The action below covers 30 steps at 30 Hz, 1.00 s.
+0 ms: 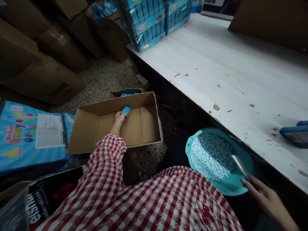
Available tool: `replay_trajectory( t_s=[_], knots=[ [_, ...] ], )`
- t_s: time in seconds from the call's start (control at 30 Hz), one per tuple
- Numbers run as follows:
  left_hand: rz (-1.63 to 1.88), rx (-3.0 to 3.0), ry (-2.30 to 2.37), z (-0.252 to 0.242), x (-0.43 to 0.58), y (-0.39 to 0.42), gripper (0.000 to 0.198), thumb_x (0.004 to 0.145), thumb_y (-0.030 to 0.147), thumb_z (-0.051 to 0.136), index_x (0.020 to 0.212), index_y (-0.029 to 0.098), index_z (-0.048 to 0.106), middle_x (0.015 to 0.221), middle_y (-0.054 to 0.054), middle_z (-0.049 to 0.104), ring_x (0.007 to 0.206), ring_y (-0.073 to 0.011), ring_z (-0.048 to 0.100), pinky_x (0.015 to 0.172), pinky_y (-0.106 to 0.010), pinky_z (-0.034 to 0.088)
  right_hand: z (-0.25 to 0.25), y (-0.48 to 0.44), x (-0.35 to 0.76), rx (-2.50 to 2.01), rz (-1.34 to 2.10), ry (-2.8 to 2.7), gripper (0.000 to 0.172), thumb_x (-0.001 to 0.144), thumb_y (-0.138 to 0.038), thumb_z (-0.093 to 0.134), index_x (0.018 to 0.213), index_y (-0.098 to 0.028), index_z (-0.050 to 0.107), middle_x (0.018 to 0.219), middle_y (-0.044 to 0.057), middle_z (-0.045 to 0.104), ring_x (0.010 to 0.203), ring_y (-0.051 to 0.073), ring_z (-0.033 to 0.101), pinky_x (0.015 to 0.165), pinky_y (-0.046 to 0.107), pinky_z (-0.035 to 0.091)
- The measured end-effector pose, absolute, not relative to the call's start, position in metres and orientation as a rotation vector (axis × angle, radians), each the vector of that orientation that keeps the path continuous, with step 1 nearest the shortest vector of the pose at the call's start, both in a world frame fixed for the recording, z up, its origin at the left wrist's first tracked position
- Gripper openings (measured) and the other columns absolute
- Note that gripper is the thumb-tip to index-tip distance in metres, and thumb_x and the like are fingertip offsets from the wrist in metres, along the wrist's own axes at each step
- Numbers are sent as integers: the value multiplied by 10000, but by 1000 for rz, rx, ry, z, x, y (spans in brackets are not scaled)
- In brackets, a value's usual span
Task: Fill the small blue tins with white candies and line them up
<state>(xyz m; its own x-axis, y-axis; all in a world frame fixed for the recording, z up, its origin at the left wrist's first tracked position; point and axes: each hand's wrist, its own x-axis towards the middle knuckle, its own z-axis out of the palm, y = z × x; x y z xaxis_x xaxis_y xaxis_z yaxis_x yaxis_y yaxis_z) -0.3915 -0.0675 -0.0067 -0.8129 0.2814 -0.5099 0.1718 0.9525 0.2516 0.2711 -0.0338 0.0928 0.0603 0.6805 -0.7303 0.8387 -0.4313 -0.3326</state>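
Observation:
My left hand (119,116), in a red-and-white checked sleeve, reaches down into an open cardboard box (96,128) on the floor. Its fingers are closed on a small blue packet (126,110) near the box's far wall. My right hand (263,196) rests at the near rim of a teal basin (240,187) filled with small white pieces (211,155). Its fingers are stretched out, their tips at a thin grey scoop or strip (239,165) that lies in the basin. Whether the hand grips it I cannot tell.
A worn white table (228,73) runs along the right, with shrink-wrapped blue packs (154,22) at its far end and a blue object (295,134) at its right edge. Brown cartons (43,73) stand at the left on the speckled floor. Blue printed packaging (29,134) lies near left.

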Motion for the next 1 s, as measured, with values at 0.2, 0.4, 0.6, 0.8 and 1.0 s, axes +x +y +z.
replay_trajectory(
  t_s=[0.2, 0.4, 0.6, 0.8, 1.0],
  knots=[
    [682, 994, 1854, 114, -305, -85, 466, 712, 441, 523, 1096, 182, 576, 1075, -83, 599, 967, -244, 581, 782, -349, 506, 34, -44, 241, 1982, -1625, 1478, 512, 700, -498, 505, 1063, -166, 645, 784, 78, 665, 645, 210, 594, 628, 338, 518],
    [264, 1632, 1241, 138, -157, -98, 508, 538, 286, 712, 1028, 220, 597, 1132, -95, 542, 1074, -261, 527, 963, -396, 421, 13, -21, 228, 1597, -995, 1980, 378, 808, -172, 426, 1129, -126, 620, 1093, 145, 622, 985, 212, 589, 869, 305, 445],
    [384, 1543, 1136, 93, -95, -89, 461, 612, 274, 706, 1042, 198, 560, 1356, -143, 414, 1267, -282, 395, 1048, -429, 334, 4, -15, 217, 1611, -578, 1843, 329, 829, -75, 383, 1044, -47, 630, 960, 230, 632, 878, 235, 628, 749, 303, 475],
    [656, 987, 1448, 70, -69, -116, 547, 594, 362, 750, 1064, 174, 543, 1191, -139, 566, 1097, -275, 559, 956, -442, 429, -4, -50, 194, 1467, -838, 2051, 280, 854, -77, 384, 1007, -99, 617, 1083, 167, 598, 995, 178, 566, 795, 236, 441],
    [808, 518, 1452, 63, -67, -125, 706, 565, 339, 767, 1168, 153, 449, 1052, -113, 647, 920, -225, 640, 860, -408, 504, -14, -53, 206, 1403, -1163, 2067, 343, 744, -1, 435, 944, -146, 673, 982, 54, 662, 895, 133, 608, 765, 182, 439]
  ],
)
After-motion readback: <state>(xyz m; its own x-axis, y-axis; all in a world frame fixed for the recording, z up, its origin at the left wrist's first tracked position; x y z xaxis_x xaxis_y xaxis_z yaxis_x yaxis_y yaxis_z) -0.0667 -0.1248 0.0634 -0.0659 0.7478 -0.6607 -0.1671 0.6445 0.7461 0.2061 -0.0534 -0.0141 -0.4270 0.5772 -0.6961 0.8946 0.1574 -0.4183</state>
